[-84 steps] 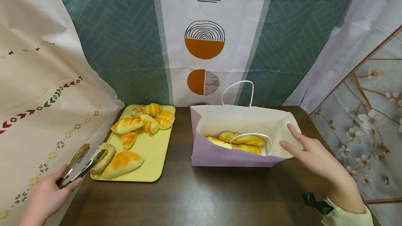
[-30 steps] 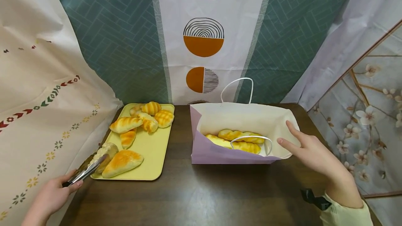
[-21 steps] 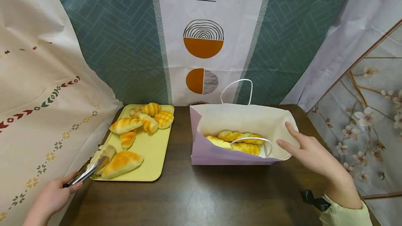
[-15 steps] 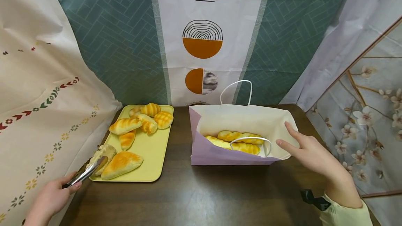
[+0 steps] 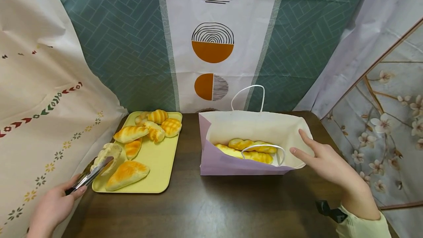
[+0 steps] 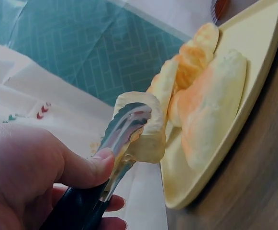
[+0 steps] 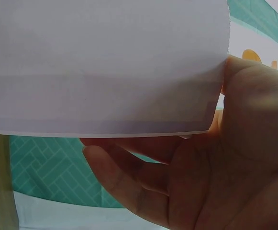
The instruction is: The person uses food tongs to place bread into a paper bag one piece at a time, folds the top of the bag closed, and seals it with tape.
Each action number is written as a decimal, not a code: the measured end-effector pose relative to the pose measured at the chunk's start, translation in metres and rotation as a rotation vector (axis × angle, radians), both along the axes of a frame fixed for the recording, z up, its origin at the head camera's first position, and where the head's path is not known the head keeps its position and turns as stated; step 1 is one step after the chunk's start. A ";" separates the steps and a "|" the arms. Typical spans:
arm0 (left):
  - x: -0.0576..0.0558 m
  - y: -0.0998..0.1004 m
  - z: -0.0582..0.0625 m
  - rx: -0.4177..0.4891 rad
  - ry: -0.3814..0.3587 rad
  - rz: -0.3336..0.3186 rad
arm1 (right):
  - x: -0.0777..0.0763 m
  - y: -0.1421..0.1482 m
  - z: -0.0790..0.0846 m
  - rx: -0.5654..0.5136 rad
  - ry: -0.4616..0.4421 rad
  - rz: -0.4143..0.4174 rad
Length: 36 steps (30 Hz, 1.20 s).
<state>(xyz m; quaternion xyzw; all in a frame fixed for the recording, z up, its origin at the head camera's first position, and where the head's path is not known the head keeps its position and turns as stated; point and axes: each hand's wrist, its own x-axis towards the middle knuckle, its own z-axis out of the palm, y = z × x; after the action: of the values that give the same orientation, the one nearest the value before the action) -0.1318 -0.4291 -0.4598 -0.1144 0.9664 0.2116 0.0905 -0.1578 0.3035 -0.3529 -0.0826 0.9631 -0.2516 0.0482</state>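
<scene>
One pale bread (image 5: 105, 153) pinched in tongs (image 5: 94, 175), seemingly raised at left edge of tray (image 5: 158, 159); left hand (image 5: 54, 205) grips tongs. Right hand (image 5: 327, 161), fingers spread, touches side of bag (image 5: 231, 164). Likely pick-up step; next move calls for steady squeeze, clearing nearby bun (image 5: 127, 175).

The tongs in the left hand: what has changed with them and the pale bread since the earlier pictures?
The tongs, open around the pale bread at first, have closed on it and lifted it up from the near left corner of the tray. The left hand held the tongs throughout; the bag and right hand stayed put.
</scene>
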 end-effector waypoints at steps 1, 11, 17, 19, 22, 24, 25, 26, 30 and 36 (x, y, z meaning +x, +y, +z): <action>-0.001 0.002 0.002 0.000 0.005 -0.004 | 0.000 0.000 0.000 -0.004 0.000 0.001; -0.005 0.040 0.027 0.071 0.051 -0.038 | 0.000 -0.002 -0.001 -0.007 0.012 0.009; -0.007 0.069 0.040 0.087 0.198 -0.124 | 0.000 -0.002 -0.001 -0.001 0.007 -0.001; -0.007 0.079 0.042 0.091 0.249 -0.149 | 0.000 -0.003 -0.001 -0.001 0.007 0.000; -0.009 0.092 0.047 0.100 0.325 -0.178 | 0.000 -0.003 -0.001 0.001 0.013 0.002; -0.009 0.101 0.050 0.114 0.366 -0.193 | 0.000 -0.003 -0.001 0.001 0.015 0.005; -0.010 0.104 0.052 0.114 0.391 -0.202 | 0.000 -0.003 -0.001 0.001 0.015 0.006; -0.010 0.108 0.053 0.114 0.410 -0.209 | 0.000 -0.003 -0.001 0.002 0.013 0.009; -0.010 0.121 0.062 0.153 0.453 -0.251 | 0.001 -0.003 -0.001 0.002 0.002 0.013; -0.010 0.141 0.073 0.197 0.479 -0.293 | 0.000 -0.004 0.000 0.007 0.002 0.009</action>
<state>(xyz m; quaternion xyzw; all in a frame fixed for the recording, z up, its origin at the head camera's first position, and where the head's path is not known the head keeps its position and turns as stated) -0.1417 -0.2880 -0.3866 0.0890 0.9412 0.3103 -0.1000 -0.1575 0.2995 -0.3526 -0.0870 0.9636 -0.2481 0.0484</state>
